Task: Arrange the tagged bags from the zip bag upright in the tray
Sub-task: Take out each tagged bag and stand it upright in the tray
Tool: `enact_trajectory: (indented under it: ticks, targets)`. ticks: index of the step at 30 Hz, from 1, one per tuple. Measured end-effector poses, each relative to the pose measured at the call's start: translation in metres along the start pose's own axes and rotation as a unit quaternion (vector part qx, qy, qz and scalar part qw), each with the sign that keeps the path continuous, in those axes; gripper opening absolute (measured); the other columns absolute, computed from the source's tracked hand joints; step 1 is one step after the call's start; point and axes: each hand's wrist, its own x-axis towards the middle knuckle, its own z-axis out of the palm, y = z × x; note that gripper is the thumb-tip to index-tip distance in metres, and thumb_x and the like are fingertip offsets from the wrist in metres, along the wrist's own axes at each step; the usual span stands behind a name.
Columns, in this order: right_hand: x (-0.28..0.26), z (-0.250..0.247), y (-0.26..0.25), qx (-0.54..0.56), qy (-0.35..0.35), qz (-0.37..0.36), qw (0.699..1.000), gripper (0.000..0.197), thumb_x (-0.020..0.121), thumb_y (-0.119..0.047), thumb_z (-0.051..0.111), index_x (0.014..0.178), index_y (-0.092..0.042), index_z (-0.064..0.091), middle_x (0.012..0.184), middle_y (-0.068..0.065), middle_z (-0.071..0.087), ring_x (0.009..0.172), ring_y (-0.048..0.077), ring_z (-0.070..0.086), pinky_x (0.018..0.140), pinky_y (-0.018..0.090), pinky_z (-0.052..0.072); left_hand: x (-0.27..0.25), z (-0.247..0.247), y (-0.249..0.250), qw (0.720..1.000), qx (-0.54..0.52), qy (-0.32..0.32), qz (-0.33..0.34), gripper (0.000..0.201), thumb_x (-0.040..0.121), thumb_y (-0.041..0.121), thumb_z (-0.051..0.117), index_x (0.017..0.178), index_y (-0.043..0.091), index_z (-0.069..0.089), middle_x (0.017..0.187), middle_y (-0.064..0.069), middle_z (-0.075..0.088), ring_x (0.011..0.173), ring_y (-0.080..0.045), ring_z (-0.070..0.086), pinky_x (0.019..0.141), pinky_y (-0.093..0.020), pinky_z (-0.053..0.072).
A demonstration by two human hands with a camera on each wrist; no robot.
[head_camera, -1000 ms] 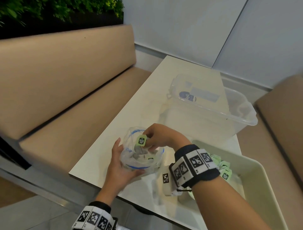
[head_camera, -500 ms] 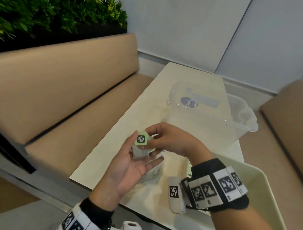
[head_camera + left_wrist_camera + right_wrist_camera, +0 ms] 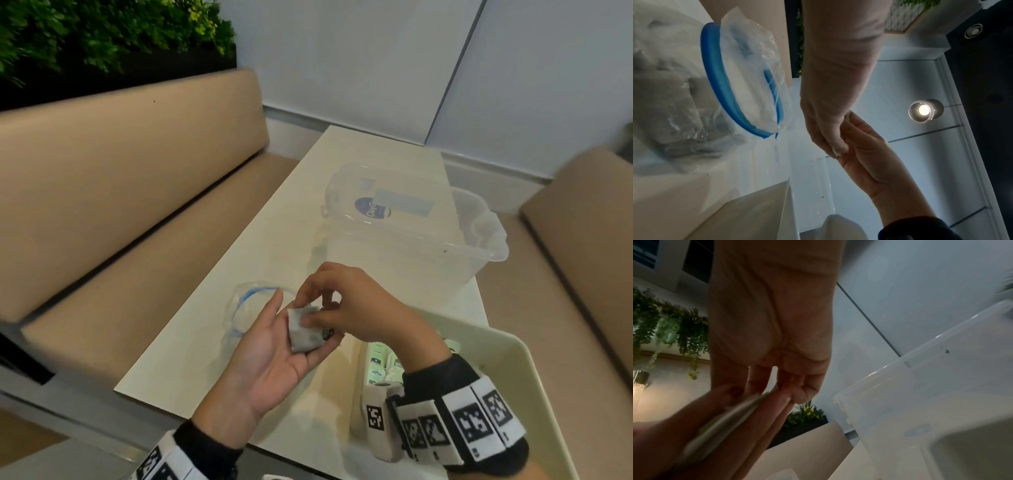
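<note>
From the head camera, the left hand [image 3: 270, 346] lay palm up above the near end of the table [image 3: 274, 219], fingers straight and relaxed, with 1 grey tagged bag [image 3: 303, 330] resting flat across them. The right hand [image 3: 349, 305] reached over from the right with its fingers curled down, fingertips and thumb pinching the bag's upper edge and right side. A dark tag edge [image 3: 327, 333] with unreadable print showed beside the bag. Behind the left hand the clear zip bag [image 3: 246, 308] with a blue seal lay on the table with its mouth open. At the near right the pale tray [image 3: 507, 359] held a row of upright bags with light green tags [image 3: 375, 361], partly hidden by the right wrist. Farther along the table stood a clear plastic tub [image 3: 411, 233] with a blue oval label reading "Clay" and further letters cut off.

From the left wrist camera, the zip bag [image 3: 748, 78] gaped open, its blue seal curving round the mouth, with grey bags [image 3: 674, 100] dimly visible through the plastic. The 2 hands met at the bag's edge [image 3: 836, 151], which peeked out between the fingers.

From the right wrist camera, blurred and dim, the right hand [image 3: 772, 337] curled down onto the thin edge of the bag [image 3: 725, 417], which lay along the left hand's fingers [image 3: 756, 426]. The tub [image 3: 920, 394] stood to the right.
</note>
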Motion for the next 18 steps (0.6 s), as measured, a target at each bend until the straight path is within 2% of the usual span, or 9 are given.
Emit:
enact_trajectory:
  ticks: [3,6,8,11,13,16,18]
  targets:
    - [-0.005,-0.005,0.004,-0.001,-0.023,0.005,1.000,0.031,0.076,-0.027,0.075,0.105,-0.024,0.066,0.100,-0.003,0.054,0.082,0.004,0.054,0.074,0.017,0.046,0.005,0.000,-0.004,1.000,0.026,-0.001,-0.009,0.049,0.097,0.042,0.037,0.118,0.004,0.060,0.113,-0.022,0.067,0.095,-0.031,0.070,0.083,-0.046,0.054]
    - [-0.008,-0.008,0.007,0.002,-0.014,0.014,1.000,0.034,0.085,-0.041,0.063,0.115,-0.024,0.065,0.102,-0.001,0.052,0.081,-0.002,0.051,0.074,0.011,0.039,0.008,0.001,-0.006,0.999,0.045,0.007,0.001,0.047,0.096,0.040,0.041,0.120,0.004,0.059,0.115,-0.018,0.068,0.092,-0.027,0.071,0.080,-0.041,0.057]
    - [-0.009,-0.009,0.008,-0.020,-0.007,0.017,1.000,0.031,0.088,-0.038,0.060,0.114,-0.023,0.067,0.101,-0.001,0.051,0.077,-0.005,0.049,0.074,0.012,0.037,0.010,0.002,-0.006,0.999,0.053,0.009,0.002,0.047,0.096,0.041,0.041,0.120,0.004,0.059,0.114,-0.017,0.068,0.090,-0.027,0.071,0.079,-0.040,0.056]
    - [-0.010,-0.010,0.010,-0.005,-0.002,0.015,1.000,0.026,0.082,-0.028,0.071,0.107,-0.022,0.068,0.099,-0.003,0.051,0.074,-0.011,0.051,0.071,0.004,0.036,0.012,0.005,-0.005,0.998,0.056,0.007,0.003,0.049,0.095,0.043,0.041,0.117,0.004,0.061,0.114,-0.013,0.069,0.088,-0.025,0.072,0.079,-0.040,0.056]
    - [-0.010,-0.009,0.010,0.005,0.013,0.004,1.000,0.020,0.080,-0.026,0.073,0.099,-0.021,0.070,0.097,-0.002,0.053,0.078,-0.005,0.054,0.074,0.007,0.040,0.011,0.006,-0.004,0.999,0.047,0.000,-0.002,0.050,0.094,0.046,0.041,0.115,0.007,0.064,0.116,-0.013,0.068,0.090,-0.027,0.071,0.079,-0.041,0.055]
    - [-0.010,-0.011,0.008,0.052,0.058,0.002,0.997,0.009,0.083,-0.028,0.069,0.087,-0.020,0.071,0.091,-0.003,0.059,0.073,0.003,0.055,0.067,0.014,0.048,0.010,0.005,-0.005,0.999,0.031,-0.011,-0.027,0.054,0.089,0.052,0.044,0.104,0.009,0.074,0.116,-0.018,0.067,0.099,-0.034,0.068,0.081,-0.043,0.053]
    - [-0.013,-0.016,0.006,0.163,0.073,0.031,0.983,0.006,0.084,-0.021,0.070,0.081,-0.016,0.068,0.089,0.005,0.067,0.070,0.009,0.062,0.066,0.029,0.058,0.009,0.005,-0.006,0.998,0.026,-0.024,-0.045,0.059,0.083,0.057,0.048,0.102,0.009,0.075,0.115,-0.022,0.067,0.107,-0.041,0.063,0.081,-0.043,0.052]
